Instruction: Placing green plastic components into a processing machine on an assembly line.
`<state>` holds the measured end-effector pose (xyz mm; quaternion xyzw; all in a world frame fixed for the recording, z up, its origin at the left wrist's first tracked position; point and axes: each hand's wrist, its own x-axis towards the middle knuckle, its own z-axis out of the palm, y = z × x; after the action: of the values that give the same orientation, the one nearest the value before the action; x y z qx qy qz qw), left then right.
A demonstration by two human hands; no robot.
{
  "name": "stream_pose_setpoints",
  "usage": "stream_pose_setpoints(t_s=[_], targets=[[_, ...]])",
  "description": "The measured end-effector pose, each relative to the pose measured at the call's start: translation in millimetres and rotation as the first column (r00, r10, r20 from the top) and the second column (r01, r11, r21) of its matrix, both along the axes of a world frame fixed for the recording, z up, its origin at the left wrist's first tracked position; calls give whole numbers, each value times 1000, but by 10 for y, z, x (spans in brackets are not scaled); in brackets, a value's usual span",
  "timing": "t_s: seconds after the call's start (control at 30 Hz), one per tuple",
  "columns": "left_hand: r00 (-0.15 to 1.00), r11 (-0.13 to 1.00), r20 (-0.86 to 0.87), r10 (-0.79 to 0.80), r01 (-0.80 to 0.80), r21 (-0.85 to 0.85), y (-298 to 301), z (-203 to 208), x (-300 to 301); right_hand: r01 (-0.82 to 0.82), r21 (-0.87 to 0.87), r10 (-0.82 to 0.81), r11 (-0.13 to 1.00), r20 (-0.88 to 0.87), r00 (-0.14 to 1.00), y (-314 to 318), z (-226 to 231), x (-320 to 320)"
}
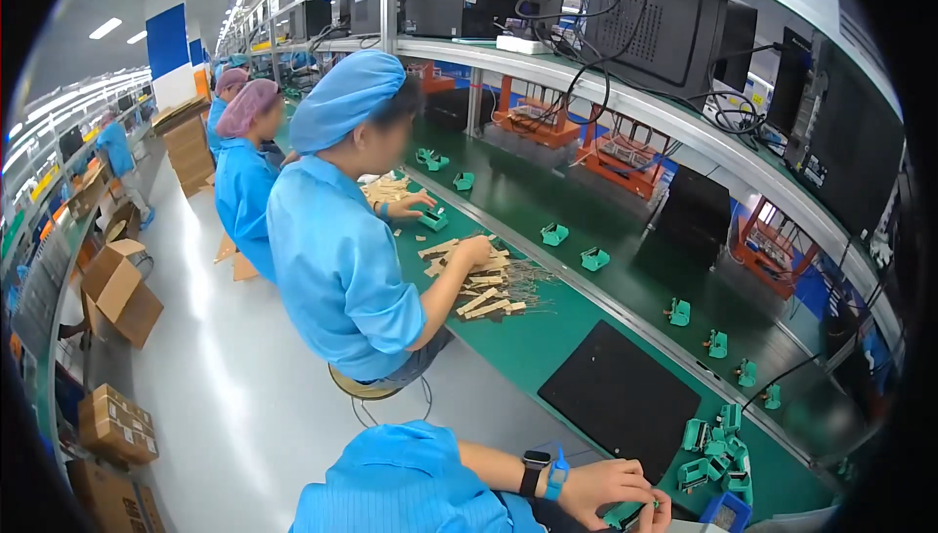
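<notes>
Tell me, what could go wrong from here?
The small green plastic part in the left hand might slip if loosely pinched. The jumbled green plastic housings beside the flat black mat could get knocked about. Thin grey wires at the pile of beige strips might snag one another.

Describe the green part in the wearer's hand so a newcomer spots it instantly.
Follow the green workbench down past the flat black mat to the picture's lower edge. There, under the wearer's left hand, is a partly hidden green plastic housing. Unlike the heaped green housings to its right, this one is held in the hand.
</notes>
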<state>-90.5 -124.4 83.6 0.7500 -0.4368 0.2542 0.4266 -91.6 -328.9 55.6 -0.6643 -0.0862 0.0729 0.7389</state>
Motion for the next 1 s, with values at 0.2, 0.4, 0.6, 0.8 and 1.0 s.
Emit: stream_pose_setpoints(t_s=[0.2,0.4,0.6,0.8,1.0], targets=[[996,997,53,-72,69,46,-125,153,-190,256,-198,-249,946,63,967,-94,263,-435],[963,977,168,-211,209,30,-414,321,-259,560,-100,-530,823,223,818,-269,254,-830],[865,872,201,-460,483,-81,-1033,459,-356,834,89,-746,544,506,433,-643,258,-1497],[666,666,5,-746,746,-31,-1761,577,-590,950,117,-720,289,681,136,-850,653,-2244],[412,403,-96,-906,910,103,-2618,900,-1133,977,141,-736,-161,642,-214,-988,719,-3526]])
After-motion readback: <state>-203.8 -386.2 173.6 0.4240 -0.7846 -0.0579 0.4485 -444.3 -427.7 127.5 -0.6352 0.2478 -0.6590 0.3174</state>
